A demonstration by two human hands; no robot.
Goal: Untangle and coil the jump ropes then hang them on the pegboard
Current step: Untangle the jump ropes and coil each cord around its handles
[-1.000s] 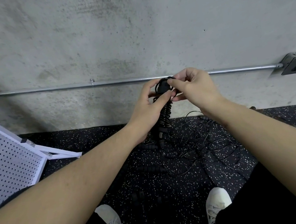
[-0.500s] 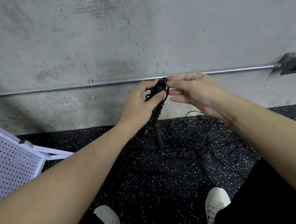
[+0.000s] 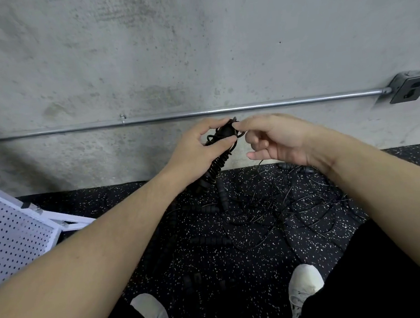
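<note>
1. Two hands meet at the wall: since half a second ago the right hand (image 3: 276,136) has curled its lower fingers, pinching the thin cord at the handle's top.
2. The left hand (image 3: 198,152) grips the ribbed black jump rope handle (image 3: 219,158).
3. Below both hands, tangled jump ropes (image 3: 268,204) lie on the floor; the pegboard (image 3: 7,237) is far left of the left hand.
</note>
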